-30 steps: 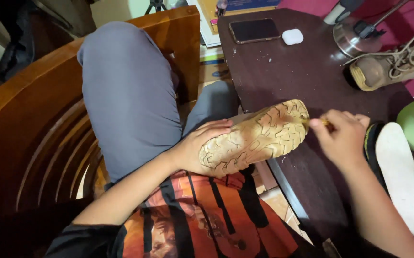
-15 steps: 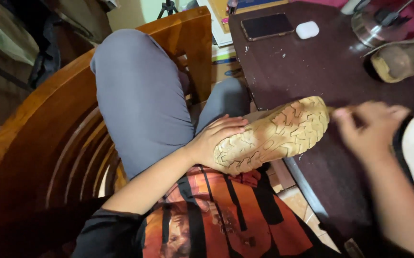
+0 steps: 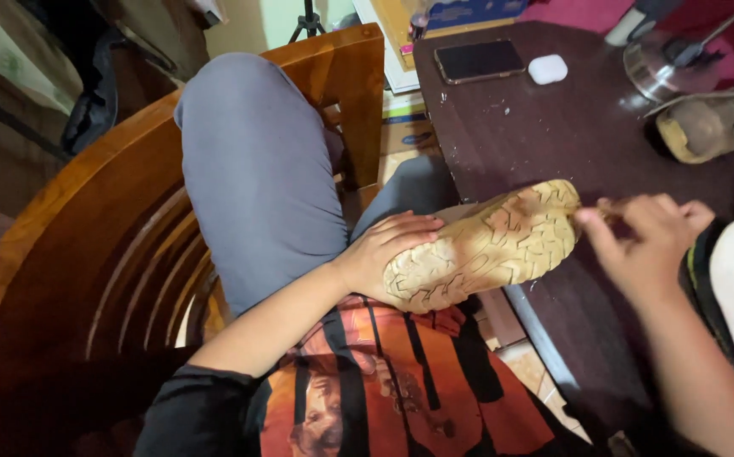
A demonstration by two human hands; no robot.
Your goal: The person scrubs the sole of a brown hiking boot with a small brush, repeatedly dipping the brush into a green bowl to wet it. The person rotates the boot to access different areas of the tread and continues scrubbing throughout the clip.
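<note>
Since half a second ago the right hand (image 3: pixel 648 241) has drawn back slightly from the shoe's toe, fingers pinched together on something too small to tell. The left hand (image 3: pixel 392 252) clamps the heel of the tan shoe (image 3: pixel 485 245), sole up, at the table (image 3: pixel 545 127) edge. Beyond the shoe lie a phone (image 3: pixel 479 61) and white case (image 3: pixel 547 68); to its right, another shoe (image 3: pixel 714 123).
</note>
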